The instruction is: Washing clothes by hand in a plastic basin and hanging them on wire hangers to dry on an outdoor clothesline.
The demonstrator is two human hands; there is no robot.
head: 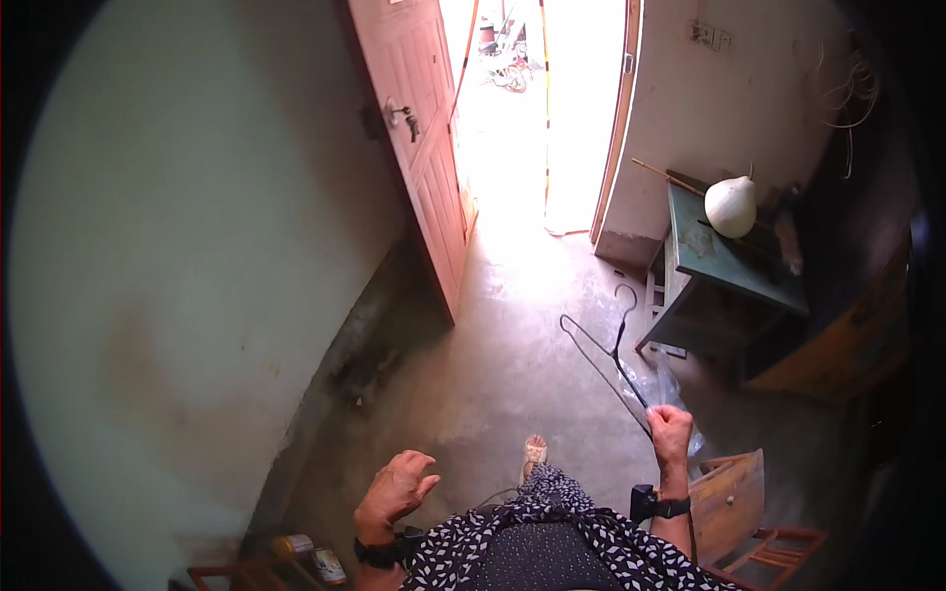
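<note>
My right hand (669,431) is closed around one end of a dark clothes hanger (618,343). The hanger tilts away from me, its curved hook at the far end and its long lower bar towards the floor. Beyond that hand, a clear plastic bag (669,385) shows near the floor. Empty as far as I can see, my left hand (397,484) hovers at the left of my body, its thumb and forefinger apart and the other fingers curled. Both wrists carry black straps with a small device.
A wooden door (414,170) with keys in its lock stands ajar at a bright doorway. To the right, a green-topped table (709,247) bears a pale gourd (731,207) and a stick (654,171). Wooden furniture (732,502) stands close at my right; a chair frame (244,567) is at lower left.
</note>
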